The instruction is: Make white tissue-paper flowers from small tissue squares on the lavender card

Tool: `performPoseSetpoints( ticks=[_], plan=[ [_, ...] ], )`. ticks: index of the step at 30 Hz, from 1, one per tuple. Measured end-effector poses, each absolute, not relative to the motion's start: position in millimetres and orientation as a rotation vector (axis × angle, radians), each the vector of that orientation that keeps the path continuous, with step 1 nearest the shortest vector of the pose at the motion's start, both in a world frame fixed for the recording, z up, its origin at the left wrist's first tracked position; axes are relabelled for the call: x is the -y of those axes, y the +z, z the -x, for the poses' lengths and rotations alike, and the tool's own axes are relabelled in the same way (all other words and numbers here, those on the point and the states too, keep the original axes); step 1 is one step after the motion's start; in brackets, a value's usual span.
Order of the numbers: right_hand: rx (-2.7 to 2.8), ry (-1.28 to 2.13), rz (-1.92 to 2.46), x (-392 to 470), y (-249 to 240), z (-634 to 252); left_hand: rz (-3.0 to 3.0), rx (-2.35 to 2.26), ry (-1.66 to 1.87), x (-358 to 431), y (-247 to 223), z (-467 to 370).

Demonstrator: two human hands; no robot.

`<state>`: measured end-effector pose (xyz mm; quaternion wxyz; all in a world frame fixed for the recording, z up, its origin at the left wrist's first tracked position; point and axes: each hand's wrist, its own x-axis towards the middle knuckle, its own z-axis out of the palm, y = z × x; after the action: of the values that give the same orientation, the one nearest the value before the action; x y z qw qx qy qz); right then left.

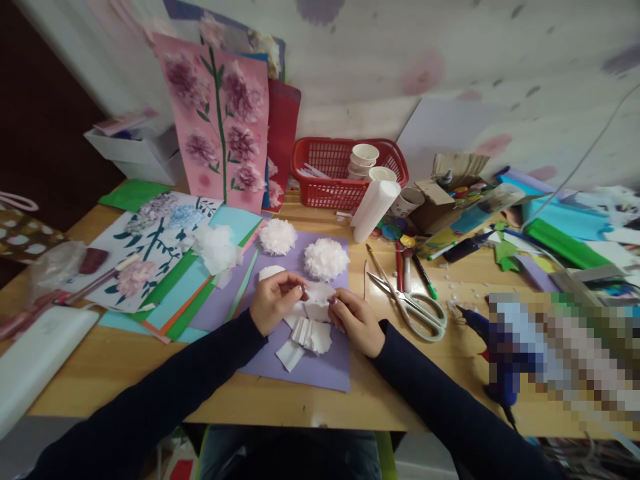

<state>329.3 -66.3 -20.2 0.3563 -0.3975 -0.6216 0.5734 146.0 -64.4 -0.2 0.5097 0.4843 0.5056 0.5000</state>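
Note:
Between my left hand (280, 300) and my right hand (357, 320) a small piece of white tissue paper (319, 292) is stretched, pinched at each side by thumb and finger. Below it, pleated white paper strips (311, 335) and a flat white piece (290, 355) lie on a purple sheet (325, 377). Two fluffy white paper flowers (326, 259) rest on the sheet beyond my hands. More white paper (271, 272) shows partly behind my left hand.
Scissors (420, 317) and pens lie to the right, with a blue glue gun (500, 353) farther over. A white paper roll (375, 210) stands before a red basket (330, 193) of cups. Coloured sheets (175, 307) and a pink flower picture (215, 127) are at left.

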Motion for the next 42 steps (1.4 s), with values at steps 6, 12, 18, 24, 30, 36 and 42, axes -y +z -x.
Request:
performPoseSetpoints(
  ticks=[6,12,18,24,30,36,42],
  plan=[
    [1.562,1.458,1.048,67,-19,-329,-1.108,-1.24,1.24,64,-1,-145],
    [1.763,1.192,1.098,69,-15,-329,-1.424,-1.291,1.176,73,-6,-152],
    [1.677,1.334,1.078,69,-15,-329,-1.525,-1.292,1.259,76,-6,-153],
    [1.627,1.342,1.107,67,-18,-330,-1.458,-1.261,1.314,71,-11,-150],
    [1.684,1.314,1.084,69,-13,-328,-1.686,-1.365,1.3,75,-13,-152],
    [1.685,1.337,1.048,71,-12,-326,-1.735,-1.391,1.292,78,-9,-154],
    [1.647,1.343,1.072,70,-14,-328,-1.602,-1.393,1.37,72,-8,-147]
  ],
)
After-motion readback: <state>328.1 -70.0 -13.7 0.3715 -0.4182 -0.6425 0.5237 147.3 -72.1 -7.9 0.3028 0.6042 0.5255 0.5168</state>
